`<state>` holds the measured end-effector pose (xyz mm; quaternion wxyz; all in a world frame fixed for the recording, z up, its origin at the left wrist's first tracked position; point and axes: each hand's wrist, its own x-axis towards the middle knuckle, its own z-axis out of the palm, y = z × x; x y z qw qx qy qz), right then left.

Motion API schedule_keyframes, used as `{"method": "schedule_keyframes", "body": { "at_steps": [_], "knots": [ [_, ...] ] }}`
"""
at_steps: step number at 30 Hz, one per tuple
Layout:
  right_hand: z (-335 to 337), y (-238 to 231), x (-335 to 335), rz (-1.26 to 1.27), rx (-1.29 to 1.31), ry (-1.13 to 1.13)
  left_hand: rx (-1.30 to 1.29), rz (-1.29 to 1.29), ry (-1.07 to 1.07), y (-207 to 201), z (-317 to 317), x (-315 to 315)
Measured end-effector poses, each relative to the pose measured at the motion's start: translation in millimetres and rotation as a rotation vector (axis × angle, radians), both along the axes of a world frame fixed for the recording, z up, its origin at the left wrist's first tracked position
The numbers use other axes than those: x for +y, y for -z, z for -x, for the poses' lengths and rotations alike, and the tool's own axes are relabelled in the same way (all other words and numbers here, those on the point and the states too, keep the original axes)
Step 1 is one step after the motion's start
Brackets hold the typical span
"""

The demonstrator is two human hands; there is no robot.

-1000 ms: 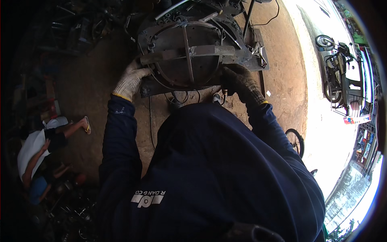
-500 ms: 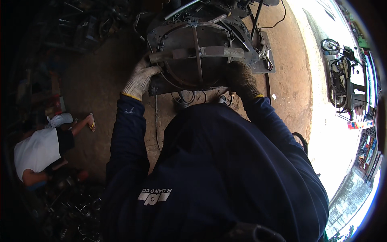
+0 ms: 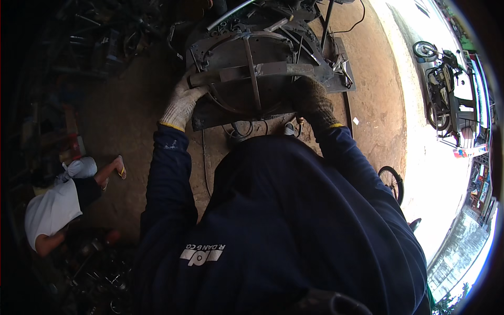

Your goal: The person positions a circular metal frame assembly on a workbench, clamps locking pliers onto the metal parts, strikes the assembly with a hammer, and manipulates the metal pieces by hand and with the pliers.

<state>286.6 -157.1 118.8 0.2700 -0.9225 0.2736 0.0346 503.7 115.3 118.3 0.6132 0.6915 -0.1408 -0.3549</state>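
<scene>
A round metal frame [image 3: 254, 86], made of a ring with a flat strip across it, lies over a dark steel work table [image 3: 210, 119]. A curved metal tube [image 3: 202, 79] crosses the ring from side to side. My left hand [image 3: 181, 104], in a pale knit glove with a yellow cuff, closes around the frame's left side below the tube's end, thumb on top. At the opposite side my right hand [image 3: 315, 105], in a darker dirty glove, is closed on the frame under the tube's right end. Shadow covers most of its fingers.
Loose rods, a light metal pipe [image 3: 229, 14] and small rings lie at the table's far side. A cable runs down to the brown floor [image 3: 131, 100]. A person in a white shirt [image 3: 52, 207] bends at the left. A motorcycle [image 3: 446, 94] and a bicycle wheel [image 3: 391, 184] stand right.
The tube's left end sits slightly lower, and the frame and table appear shifted a little left. More of the bicycle wheel shows. The person at the left has shifted slightly.
</scene>
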Motion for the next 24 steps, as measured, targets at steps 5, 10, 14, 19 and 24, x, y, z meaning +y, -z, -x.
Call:
{"method": "schedule_keyframes", "body": {
  "at_steps": [5,10,14,19,24],
  "knots": [
    [0,-5,5,0.008,-0.021,0.052,0.017,0.061,-0.019,9,4,2],
    [-2,-6,1,-0.008,0.107,0.010,-0.088,-0.008,-0.049,6,15,0],
    [2,2,4,-0.033,-0.009,0.095,-0.143,-0.025,-0.123,14,18,-2],
    [4,-4,6,-0.053,-0.081,0.062,-0.126,0.059,-0.123,30,15,4],
    [-5,-53,5,-0.039,0.078,0.084,-0.107,-0.005,-0.125,16,23,1]
  ]
}}
